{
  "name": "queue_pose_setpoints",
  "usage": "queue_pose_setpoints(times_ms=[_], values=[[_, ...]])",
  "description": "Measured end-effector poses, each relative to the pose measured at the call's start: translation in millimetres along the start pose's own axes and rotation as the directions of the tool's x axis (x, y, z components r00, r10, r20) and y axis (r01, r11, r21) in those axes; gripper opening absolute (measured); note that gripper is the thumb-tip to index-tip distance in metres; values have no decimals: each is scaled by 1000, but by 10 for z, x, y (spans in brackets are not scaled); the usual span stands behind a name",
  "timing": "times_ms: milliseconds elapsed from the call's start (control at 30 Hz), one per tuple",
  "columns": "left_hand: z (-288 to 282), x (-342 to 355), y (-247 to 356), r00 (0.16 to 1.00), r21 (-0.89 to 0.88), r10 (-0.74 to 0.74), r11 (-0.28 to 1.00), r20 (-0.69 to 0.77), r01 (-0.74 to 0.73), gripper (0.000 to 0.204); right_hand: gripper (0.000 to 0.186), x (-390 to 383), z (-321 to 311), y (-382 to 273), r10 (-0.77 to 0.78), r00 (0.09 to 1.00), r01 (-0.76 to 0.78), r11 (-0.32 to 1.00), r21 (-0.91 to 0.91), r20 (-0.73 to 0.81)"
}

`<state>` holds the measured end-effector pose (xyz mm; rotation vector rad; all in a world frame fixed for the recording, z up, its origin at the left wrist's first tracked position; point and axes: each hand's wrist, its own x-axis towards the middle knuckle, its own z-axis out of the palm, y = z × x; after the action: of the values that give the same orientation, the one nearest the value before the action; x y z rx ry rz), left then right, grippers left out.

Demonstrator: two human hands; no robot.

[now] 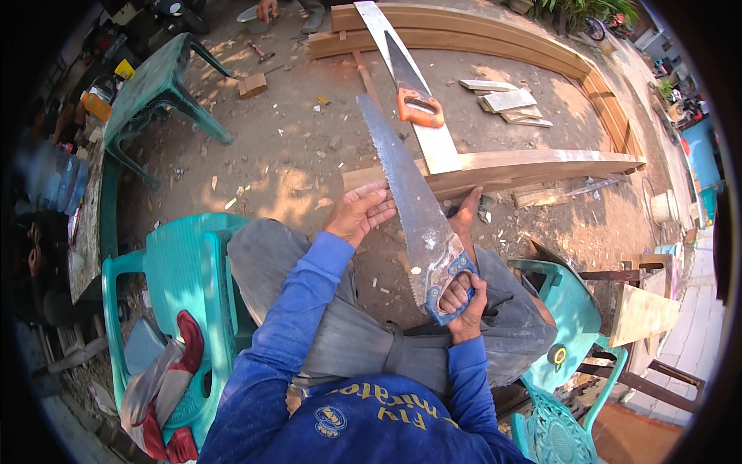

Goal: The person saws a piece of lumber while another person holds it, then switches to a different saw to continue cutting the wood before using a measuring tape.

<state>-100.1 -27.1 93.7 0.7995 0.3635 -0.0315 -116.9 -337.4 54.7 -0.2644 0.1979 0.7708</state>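
My right hand (pixel 465 308) is closed round the blue handle of a hand saw (pixel 417 209). The worn grey blade slants up and to the left, its toothed edge facing left. Beside those teeth my left hand (pixel 361 214) is open, palm partly turned up and fingers stretched toward the blade. Whether the fingertips touch the steel I cannot tell. Beyond the blade, a second saw with an orange handle (pixel 420 108) lies on a pale board (pixel 439 147). That board spans a wooden frame (pixel 533 166) on the ground.
Green plastic chairs stand at left (pixel 178 255) and right (pixel 568 309), the left one holding red-and-grey cloth (pixel 158 394). A yellow tape measure (pixel 556 355) is on the right chair. Wood offcuts (pixel 510 100) lie inside the frame. A green table (pixel 166 97), a hammer (pixel 261 52) and another person's hand (pixel 267 9) are farther off.
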Motion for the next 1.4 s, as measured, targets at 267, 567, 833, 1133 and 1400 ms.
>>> queue_pose_setpoints(times_ms=[267,567,833,1133,1400], values=[[-21,14,-32,1000,-14,-6,1000,-15,6,40,30,20,0,13,-6,1000,6,1000,-24,-17],[-23,27,-66,1000,-20,-5,1000,-29,5,41,30,35,-99,7,8,1000,-8,1000,26,10],[-43,32,-84,999,-22,-7,1000,-40,6,39,31,44,-66,26,-9,999,7,998,-69,-37],[-131,142,-71,826,147,216,976,-520,-163,42,20,-272,689,139,-423,883,224,762,-607,-205],[-490,992,102,428,667,662,726,-615,-164,45,12,-256,872,345,-597,797,131,18,-991,94]])
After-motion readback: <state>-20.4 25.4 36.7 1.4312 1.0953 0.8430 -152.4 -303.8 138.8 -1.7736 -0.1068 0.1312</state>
